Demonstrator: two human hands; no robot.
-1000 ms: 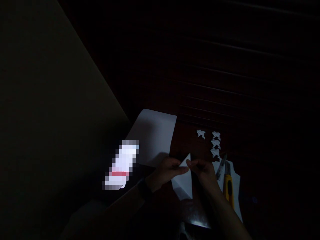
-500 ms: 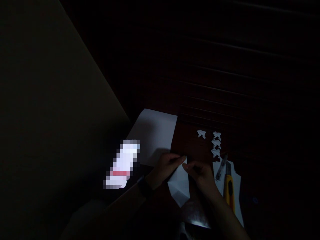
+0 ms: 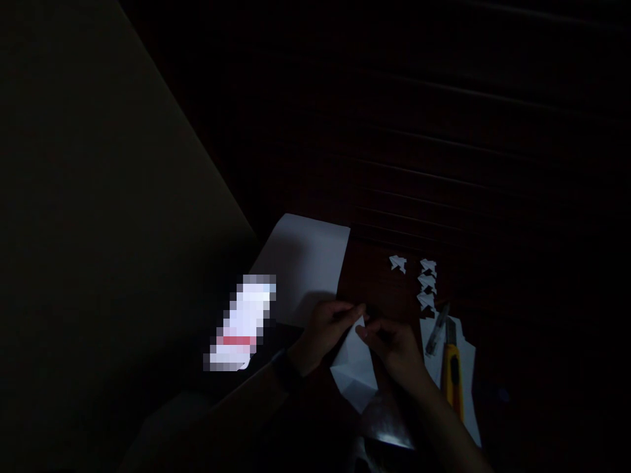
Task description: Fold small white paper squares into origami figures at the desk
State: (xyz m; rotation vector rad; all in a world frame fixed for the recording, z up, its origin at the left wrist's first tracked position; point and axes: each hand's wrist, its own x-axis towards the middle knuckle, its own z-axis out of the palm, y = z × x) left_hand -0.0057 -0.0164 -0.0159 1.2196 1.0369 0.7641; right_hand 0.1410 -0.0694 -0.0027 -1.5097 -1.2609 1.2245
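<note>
Folded paper (image 3: 355, 368) over table (image 3: 369, 279), between left hand (image 3: 323, 334) and right hand (image 3: 400, 349), fingers of both pinching upper tip. Seemingly mid-fold; next move calls for aligned edges, firm crease.

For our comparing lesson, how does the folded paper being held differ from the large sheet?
The folded paper is creased and pointed; the large sheet shows no clear creases. The folded paper is held, while the large sheet lies unheld. The folded paper looks smaller than the large sheet. Both look white.
</note>
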